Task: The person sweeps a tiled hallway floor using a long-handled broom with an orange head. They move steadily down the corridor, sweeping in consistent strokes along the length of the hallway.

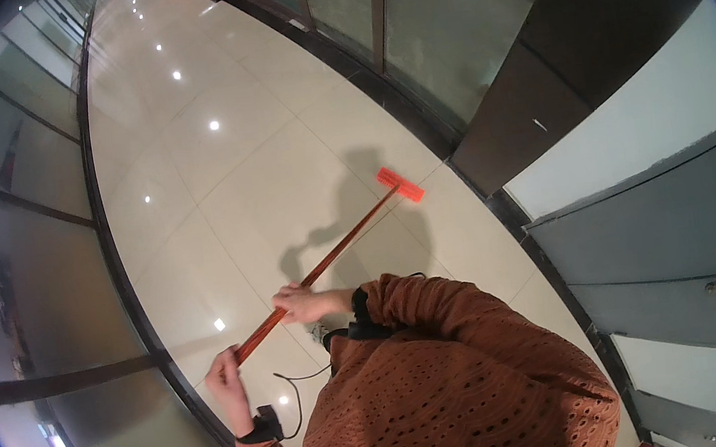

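A long-handled floor brush slants across the view, its orange-red head [401,184] down on the pale floor tiles near the right-hand skirting. The reddish-brown handle [341,247] has a wood-grain look and runs back towards my body. My left hand [225,376] is closed around its upper end, at the lower left. Farther down the shaft, my right hand [301,303] grips it in front of my waist. Both wrists wear black bands with small devices, and a thin black cable [298,401] hangs near the left one.
Glossy tiled floor [242,164] stretches away along a corridor. Frosted glass panels [46,278] in dark frames line the left. Opposite are glass panels [443,43], a dark brown panel [520,114] and a grey door [658,238] with a latch. Black skirting [396,103] edges the floor.
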The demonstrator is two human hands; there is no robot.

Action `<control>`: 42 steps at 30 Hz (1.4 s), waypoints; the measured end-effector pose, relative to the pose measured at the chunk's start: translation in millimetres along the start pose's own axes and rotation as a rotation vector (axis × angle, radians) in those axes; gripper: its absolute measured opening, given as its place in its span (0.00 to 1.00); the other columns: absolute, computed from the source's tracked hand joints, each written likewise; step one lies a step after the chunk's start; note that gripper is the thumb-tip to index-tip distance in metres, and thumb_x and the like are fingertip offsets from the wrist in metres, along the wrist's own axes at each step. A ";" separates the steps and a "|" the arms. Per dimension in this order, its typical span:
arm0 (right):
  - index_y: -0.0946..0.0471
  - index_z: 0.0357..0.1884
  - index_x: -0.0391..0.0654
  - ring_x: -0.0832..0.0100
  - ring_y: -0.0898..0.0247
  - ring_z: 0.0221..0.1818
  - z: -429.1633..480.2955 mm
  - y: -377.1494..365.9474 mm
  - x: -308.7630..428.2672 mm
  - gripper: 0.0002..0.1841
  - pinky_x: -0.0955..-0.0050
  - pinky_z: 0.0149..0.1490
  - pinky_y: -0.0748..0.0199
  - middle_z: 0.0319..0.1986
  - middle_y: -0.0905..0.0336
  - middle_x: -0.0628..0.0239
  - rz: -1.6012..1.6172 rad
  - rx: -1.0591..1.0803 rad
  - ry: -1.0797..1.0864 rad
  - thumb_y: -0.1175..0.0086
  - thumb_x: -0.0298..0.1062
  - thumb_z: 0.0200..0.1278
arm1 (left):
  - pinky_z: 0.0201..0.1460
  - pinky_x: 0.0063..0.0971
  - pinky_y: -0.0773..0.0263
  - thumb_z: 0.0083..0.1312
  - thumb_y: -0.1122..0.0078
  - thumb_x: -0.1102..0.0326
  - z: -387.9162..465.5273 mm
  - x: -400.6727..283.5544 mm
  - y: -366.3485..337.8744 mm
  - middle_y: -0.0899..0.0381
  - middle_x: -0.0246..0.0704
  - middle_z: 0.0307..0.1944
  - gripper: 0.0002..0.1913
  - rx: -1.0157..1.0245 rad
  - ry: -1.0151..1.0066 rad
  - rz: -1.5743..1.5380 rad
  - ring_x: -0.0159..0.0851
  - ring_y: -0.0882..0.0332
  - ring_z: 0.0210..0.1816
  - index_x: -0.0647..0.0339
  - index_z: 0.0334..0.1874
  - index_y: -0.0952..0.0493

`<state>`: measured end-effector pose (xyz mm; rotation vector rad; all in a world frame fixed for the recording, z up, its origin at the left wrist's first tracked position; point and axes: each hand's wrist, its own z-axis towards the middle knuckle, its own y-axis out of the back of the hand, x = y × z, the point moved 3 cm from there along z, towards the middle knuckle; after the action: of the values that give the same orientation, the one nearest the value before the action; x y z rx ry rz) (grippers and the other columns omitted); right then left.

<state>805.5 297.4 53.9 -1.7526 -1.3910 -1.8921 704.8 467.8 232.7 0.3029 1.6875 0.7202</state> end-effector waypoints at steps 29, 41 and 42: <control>0.40 0.54 0.41 0.48 0.49 0.60 -47.6 70.6 -6.2 0.26 0.53 0.63 0.49 0.53 0.40 0.50 -0.120 -0.177 0.131 0.47 0.36 0.54 | 0.40 0.18 0.30 0.65 0.46 0.70 49.9 -49.7 -62.1 0.19 0.32 0.35 0.12 0.407 -0.184 -0.077 0.25 0.26 0.36 0.70 0.48 0.23; 0.29 0.37 0.37 0.48 0.40 0.53 -76.1 51.4 -171.0 0.13 0.51 0.57 0.43 0.39 0.28 0.48 -0.549 -0.030 -0.225 0.45 0.31 0.50 | 0.41 0.26 0.28 0.64 0.43 0.59 16.6 21.6 -206.8 0.21 0.48 0.39 0.19 0.580 -0.233 -0.014 0.36 0.20 0.36 0.58 0.56 0.26; 0.30 0.38 0.38 0.48 0.40 0.53 -84.2 51.8 -179.0 0.13 0.51 0.58 0.44 0.39 0.27 0.47 -0.519 -0.123 -0.266 0.44 0.31 0.50 | 0.40 0.28 0.28 0.64 0.44 0.59 13.1 20.4 -212.9 0.21 0.48 0.39 0.19 0.583 -0.280 0.030 0.41 0.20 0.35 0.57 0.56 0.27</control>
<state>834.1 131.9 -62.8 -1.8903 -2.0304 -2.0767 750.7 318.5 86.0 0.7995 1.5936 0.1760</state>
